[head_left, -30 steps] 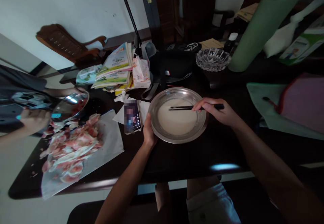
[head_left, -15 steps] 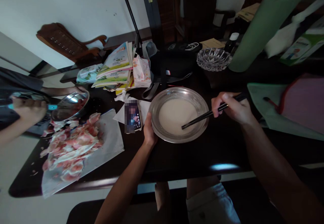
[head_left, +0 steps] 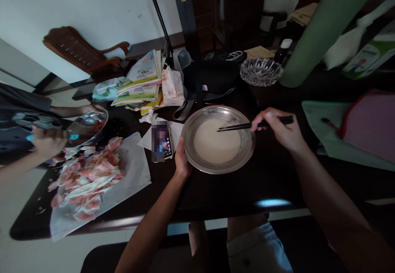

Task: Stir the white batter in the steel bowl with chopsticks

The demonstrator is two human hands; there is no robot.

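Note:
A wide metal bowl (head_left: pixel 197 162) stands on the dark table in front of me, with a pale, creamy liquid (head_left: pixel 212 145) inside. My left hand (head_left: pixel 182 159) grips the bowl's left rim, thumb on top and the other fingers hidden beneath. In my right hand (head_left: pixel 274 124) is a pair of black chopsticks (head_left: pixel 243 126), held closed around their upper part. Their tips reach into the liquid toward the far side of the bowl. A phone (head_left: pixel 167 146) with a lit screen lies left of the bowl, on white paper.
Pinkish peels (head_left: pixel 95 168) lie on a white sheet (head_left: pixel 135 174) at left. Behind them a co-worker's hand (head_left: pixel 49 141) holds a blue-handled tool over a metal bowl (head_left: pixel 103 127). Books (head_left: pixel 138 79), a tissue pack (head_left: pixel 173 85), a glass ashtray (head_left: pixel 261 72) and a green tumbler (head_left: pixel 324 34) stand farther back.
The chopstick tips have swung from the near side of the liquid to its far side, and my right hand has shifted slightly left. The co-worker's tool hand has moved right. My left hand stays put.

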